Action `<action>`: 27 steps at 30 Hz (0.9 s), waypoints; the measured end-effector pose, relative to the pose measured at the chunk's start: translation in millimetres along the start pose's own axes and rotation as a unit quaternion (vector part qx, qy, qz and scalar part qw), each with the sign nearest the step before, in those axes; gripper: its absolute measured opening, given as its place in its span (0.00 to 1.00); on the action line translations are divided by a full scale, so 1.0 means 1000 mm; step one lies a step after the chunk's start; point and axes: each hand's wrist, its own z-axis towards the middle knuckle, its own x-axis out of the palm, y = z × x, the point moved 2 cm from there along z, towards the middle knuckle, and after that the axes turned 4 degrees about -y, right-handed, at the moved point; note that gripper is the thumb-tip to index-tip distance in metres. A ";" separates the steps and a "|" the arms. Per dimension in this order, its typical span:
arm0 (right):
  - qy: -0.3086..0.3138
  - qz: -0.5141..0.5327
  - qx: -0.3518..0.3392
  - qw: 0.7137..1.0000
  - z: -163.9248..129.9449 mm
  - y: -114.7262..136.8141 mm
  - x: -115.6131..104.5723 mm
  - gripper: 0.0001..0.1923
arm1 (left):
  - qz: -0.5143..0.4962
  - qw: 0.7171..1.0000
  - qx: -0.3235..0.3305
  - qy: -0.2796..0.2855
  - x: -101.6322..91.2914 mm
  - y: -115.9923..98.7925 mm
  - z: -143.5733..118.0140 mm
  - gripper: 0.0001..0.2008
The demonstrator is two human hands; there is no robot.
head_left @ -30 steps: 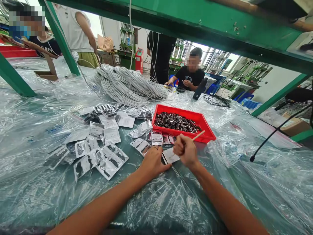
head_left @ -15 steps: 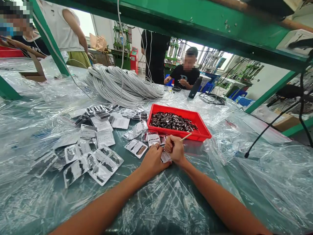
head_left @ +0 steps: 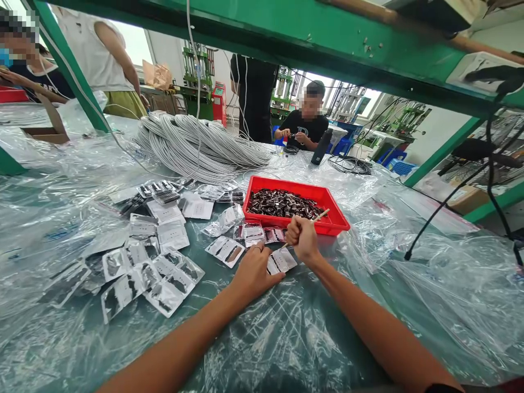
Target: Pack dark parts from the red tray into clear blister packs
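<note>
My left hand [head_left: 254, 271] rests on the table, its thumb stretched along the near edge of a small silver packet [head_left: 282, 261] with a white label and dark marks. Its bent fingers hold the packet's left side down. My right hand [head_left: 302, 238] makes a fist around a thin pale stick [head_left: 321, 215]; one end sticks out above the fist, and the lower end points at the packet. Just beyond both hands stands a red tray [head_left: 341, 224] with many small dark, shiny metal pieces [head_left: 282, 203]. Another marked packet [head_left: 225, 251] lies left of my left hand.
Many silver packets [head_left: 174, 281] lie scattered and stacked at left. Behind them sits a big coil of grey cable [head_left: 196, 144]. A black bottle [head_left: 322, 146] stands near a co-worker [head_left: 305, 123] across the table. A green beam [head_left: 286, 41] spans overhead; a black cable [head_left: 434, 224] hangs at right.
My right fist has moved right and slightly up with the stick, away from my left hand. More of the packet's surface shows between the hands. The view has shifted a little.
</note>
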 end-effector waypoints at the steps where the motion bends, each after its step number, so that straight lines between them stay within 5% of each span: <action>1: -0.001 0.001 -0.003 1.000 0.001 -0.005 0.002 0.22 | -0.006 1.000 0.001 -0.002 0.000 0.000 0.000 0.22; 17: -0.002 -0.009 -0.026 1.000 -0.006 -0.008 0.003 0.21 | -0.026 1.000 -0.007 -0.007 0.000 0.001 0.000 0.22; 27: 0.065 -0.077 0.089 0.991 -0.042 0.008 -0.006 0.21 | -0.028 1.000 0.004 -0.007 -0.001 0.000 0.000 0.20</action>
